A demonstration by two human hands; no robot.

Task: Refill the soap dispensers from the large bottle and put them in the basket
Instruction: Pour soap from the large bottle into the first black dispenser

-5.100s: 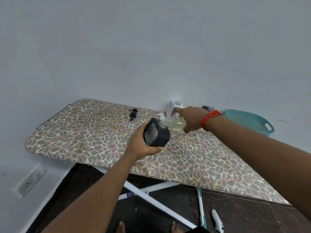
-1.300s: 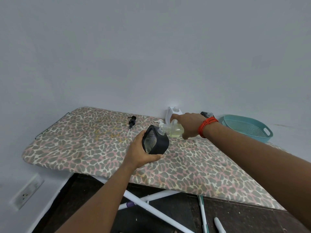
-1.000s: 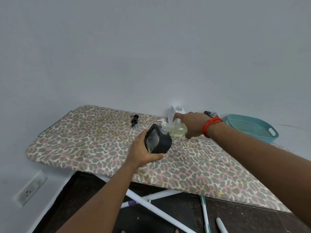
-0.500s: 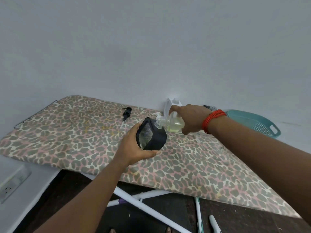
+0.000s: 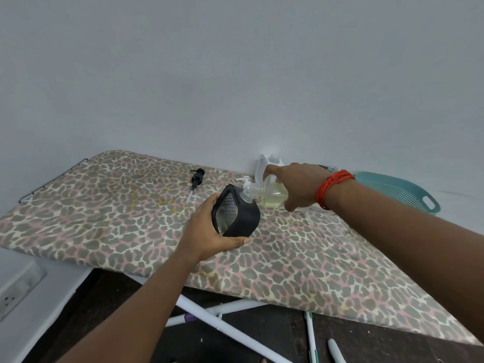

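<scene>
My left hand point(image 5: 209, 231) grips a black square soap dispenser point(image 5: 241, 218), tilted just above the leopard-print ironing board point(image 5: 104, 205). My right hand point(image 5: 298, 187) grips a clear bottle point(image 5: 272, 196) of pale yellow liquid, tipped on its side with its neck against the dispenser's open neck. A large white jug point(image 5: 262, 166) stands behind them at the wall. A black pump head point(image 5: 197, 178) lies on the board to the left, and a white pump point(image 5: 246, 179) shows behind the dispenser. The teal basket point(image 5: 408, 189) sits at the far right.
A dark object with a clear neck point(image 5: 331, 167) peeks out behind my right wrist. White board legs point(image 5: 235, 334) cross the dark floor below. A wall socket point(image 5: 10, 297) is at the lower left. The wall runs right behind the board.
Both hands keep the same pose, with the clear bottle tipped at the black dispenser's neck. Only my head view has shifted slightly.
</scene>
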